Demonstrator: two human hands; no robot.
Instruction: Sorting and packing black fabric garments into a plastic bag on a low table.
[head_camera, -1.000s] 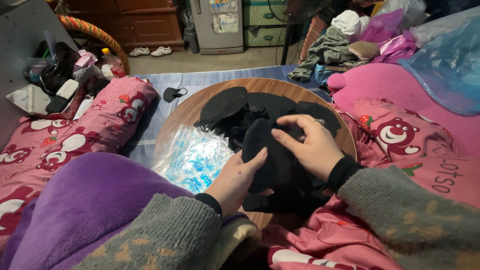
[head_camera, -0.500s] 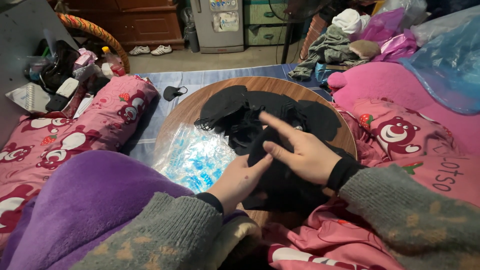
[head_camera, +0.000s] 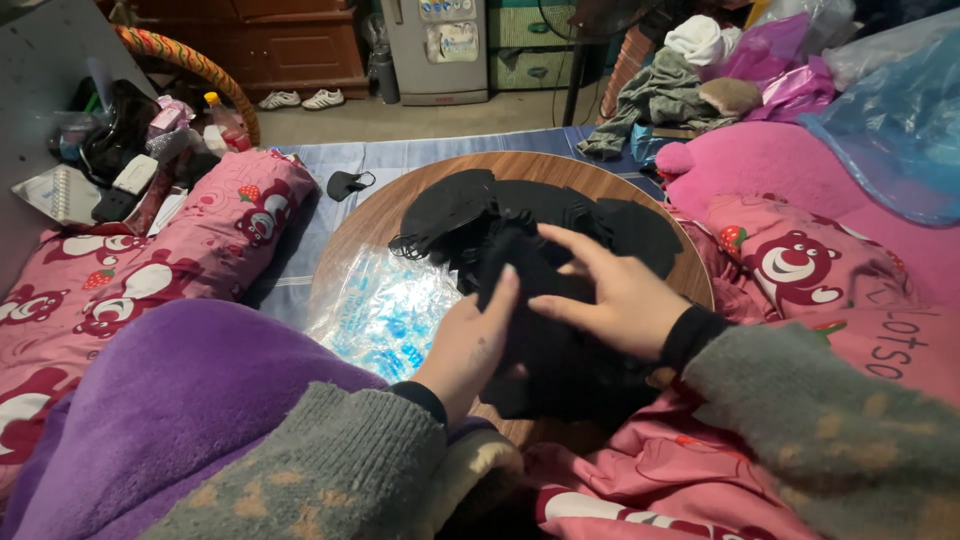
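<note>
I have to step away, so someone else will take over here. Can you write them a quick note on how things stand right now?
Left hand: pressed against the near stack of black fabric pieces, fingers up along its edge.
Right hand: spread flat on top of that stack.
More black pieces lie loose further back on the round wooden table; a clear plastic bag lies at its left.
Done: one stack gathered. Left: the loose pieces.

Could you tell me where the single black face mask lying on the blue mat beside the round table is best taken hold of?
Take the black face mask by its ear loop at the right end, coming from above. The mask body lies flat on the blue mat, so there is little edge to pinch, while the thin loop curls out clear of the round wooden table and looks easy to pick up.
</note>
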